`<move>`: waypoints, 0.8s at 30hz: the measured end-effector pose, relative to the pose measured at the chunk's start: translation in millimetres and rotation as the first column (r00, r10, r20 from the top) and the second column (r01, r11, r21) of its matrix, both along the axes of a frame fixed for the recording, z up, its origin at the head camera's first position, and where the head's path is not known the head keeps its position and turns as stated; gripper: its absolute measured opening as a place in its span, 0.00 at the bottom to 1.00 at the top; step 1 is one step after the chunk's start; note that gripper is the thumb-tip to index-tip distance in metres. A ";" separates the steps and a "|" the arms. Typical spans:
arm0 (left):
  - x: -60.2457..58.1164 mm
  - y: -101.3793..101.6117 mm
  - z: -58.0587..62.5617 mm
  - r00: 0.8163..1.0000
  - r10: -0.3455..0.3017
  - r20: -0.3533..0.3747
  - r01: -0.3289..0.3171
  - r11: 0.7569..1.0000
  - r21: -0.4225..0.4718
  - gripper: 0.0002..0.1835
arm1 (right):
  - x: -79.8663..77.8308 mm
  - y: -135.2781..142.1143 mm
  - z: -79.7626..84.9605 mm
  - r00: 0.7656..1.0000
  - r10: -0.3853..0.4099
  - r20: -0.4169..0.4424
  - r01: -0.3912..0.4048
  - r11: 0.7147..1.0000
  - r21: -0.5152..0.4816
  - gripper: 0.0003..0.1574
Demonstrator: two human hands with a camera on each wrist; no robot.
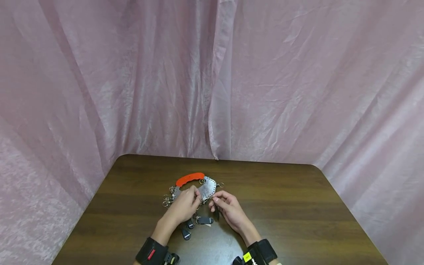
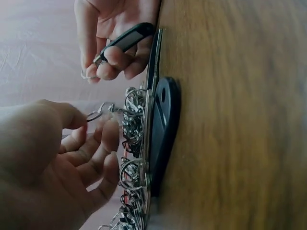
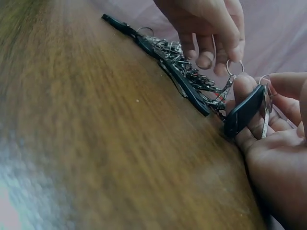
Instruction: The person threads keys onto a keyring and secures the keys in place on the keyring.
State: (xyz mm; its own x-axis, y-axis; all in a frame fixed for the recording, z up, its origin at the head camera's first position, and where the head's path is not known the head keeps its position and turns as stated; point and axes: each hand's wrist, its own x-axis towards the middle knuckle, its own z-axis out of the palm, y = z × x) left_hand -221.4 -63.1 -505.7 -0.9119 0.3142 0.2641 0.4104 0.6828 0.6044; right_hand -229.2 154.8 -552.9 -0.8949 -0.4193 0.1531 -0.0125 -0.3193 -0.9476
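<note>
A curved silver metal plate (image 1: 208,188) with an orange handle (image 1: 190,178) lies on the table, its edge hung with many small metal clips and rings (image 2: 134,120). My left hand (image 1: 185,206) is over the plate's near side, pinching a metal split ring (image 2: 95,115) that is joined to one of the clips. Just to the right, my right hand (image 1: 232,213) holds a black key tag (image 3: 245,111) with a white label, along with a silver key (image 3: 266,117). Its thumb and finger pinch the tag's small ring (image 3: 262,78), close beside the left hand's ring.
Several more black key tags lie near the plate: one tag (image 1: 204,221) by the right hand, another tag (image 1: 186,234) nearer the front. The brown wooden table (image 1: 298,213) ends at a pink curtain (image 1: 165,92) behind.
</note>
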 end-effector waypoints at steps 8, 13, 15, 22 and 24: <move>1.7 2.6 -2.7 0.992 -0.091 0.088 0.088 0.995 0.041 0.03 | -0.6 1.9 -2.9 0.998 0.045 -0.047 -0.045 0.999 0.014 0.26; 1.9 4.4 -4.4 0.982 -0.139 0.127 0.129 0.988 0.082 0.04 | -1.3 2.0 -4.4 0.992 0.083 -0.097 -0.082 0.996 0.023 0.23; 1.7 4.7 -4.1 0.982 -0.144 0.119 0.137 0.988 0.067 0.03 | -1.2 1.2 -3.9 0.993 0.085 -0.086 -0.083 0.996 0.023 0.23; 0.8 4.8 -1.9 0.982 -0.177 0.059 0.176 0.984 0.019 0.05 | -0.1 -0.3 -3.2 0.999 0.041 -0.019 -0.041 0.999 0.027 0.15; 0.5 4.2 -1.8 0.980 -0.189 0.054 0.188 0.982 0.023 0.05 | 0.4 -0.7 -3.2 0.999 0.034 -0.016 -0.034 0.999 0.029 0.15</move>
